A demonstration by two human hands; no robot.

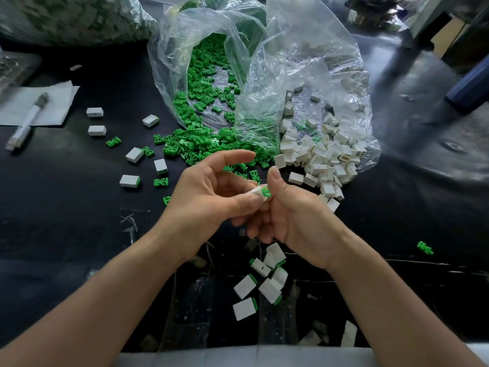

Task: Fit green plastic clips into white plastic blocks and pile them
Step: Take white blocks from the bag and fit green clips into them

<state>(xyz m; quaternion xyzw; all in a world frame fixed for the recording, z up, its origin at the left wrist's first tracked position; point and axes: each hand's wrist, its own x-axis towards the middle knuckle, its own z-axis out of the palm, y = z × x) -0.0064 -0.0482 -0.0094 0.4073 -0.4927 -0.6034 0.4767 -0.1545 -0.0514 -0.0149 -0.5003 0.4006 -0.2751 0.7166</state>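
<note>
Mid-fit at centre frame: one clip is going into one block.

Our left hand (211, 186) pinches a white block (256, 192), and our right hand (291, 215) curls its fingers round a green clip (265, 193), which juts from the block and looks only part seated. A small finished pile (264, 282) lies at lower centre. We judge it early going, as heaps of loose clips (201, 115) and empty blocks (325, 154) spill from bags in the upper half.
</note>
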